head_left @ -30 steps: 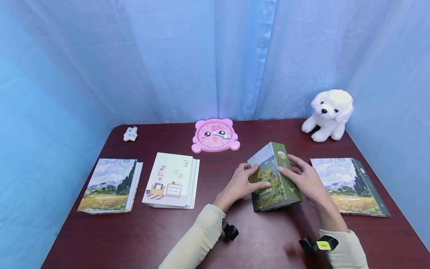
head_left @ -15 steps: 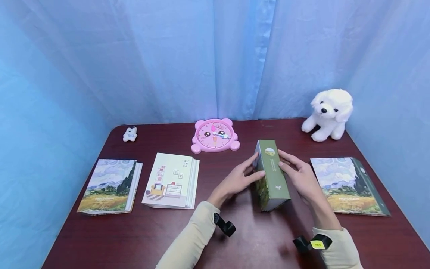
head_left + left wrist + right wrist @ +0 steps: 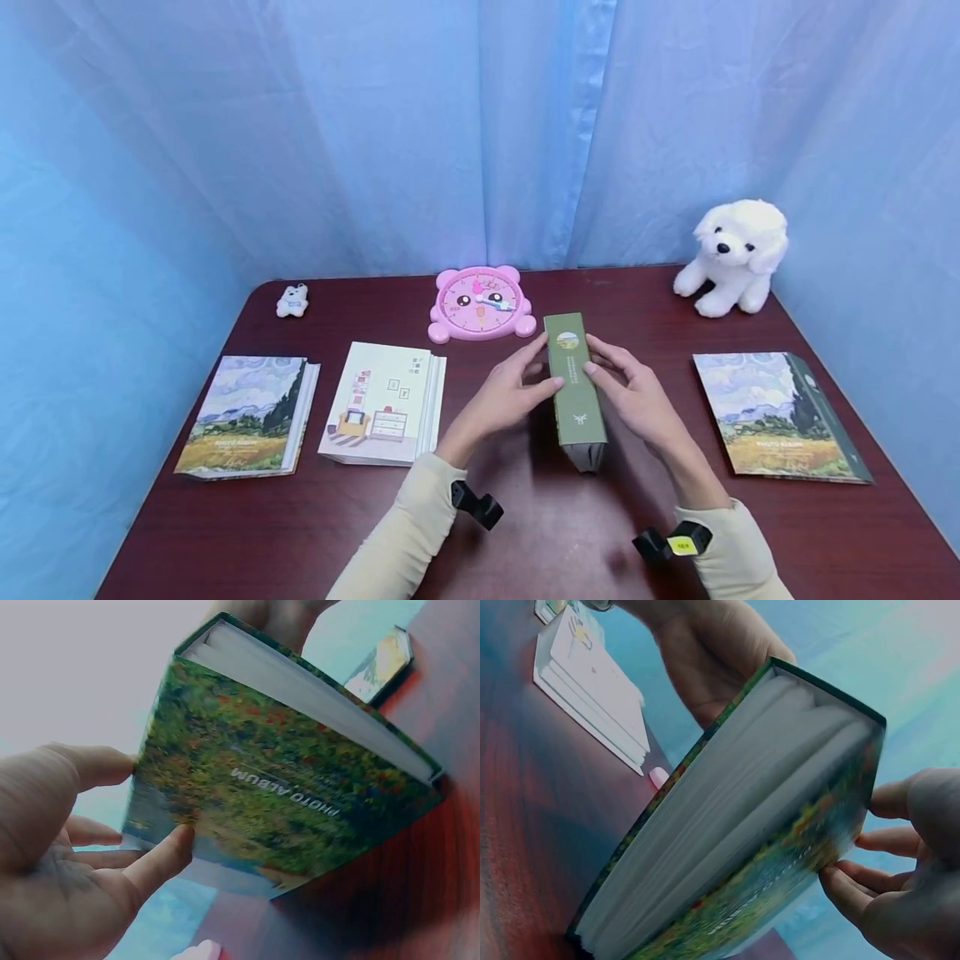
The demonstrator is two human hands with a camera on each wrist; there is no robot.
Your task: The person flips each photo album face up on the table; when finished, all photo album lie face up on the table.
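Observation:
In the head view a thick photo album stands on edge on the table, its green spine facing up and its painted covers to the sides. My left hand holds it by the left cover, with the thumb near the spine edge. On the other side my right hand holds the right cover, its thumb near the spine too. The left wrist view shows the garden-painted cover under my left fingertips. White page edges show in the right wrist view, slightly fanned, with my right fingertips against the cover.
Left of the hands lie a white album and a landscape-cover album. A similar landscape album lies to the right. Along the back of the dark red table are a small bear toy, a pink clock and a white plush dog.
Both hands have turned the photo album from showing its painted cover to spine up, and shifted it left. The other albums and toys have stayed where they were.

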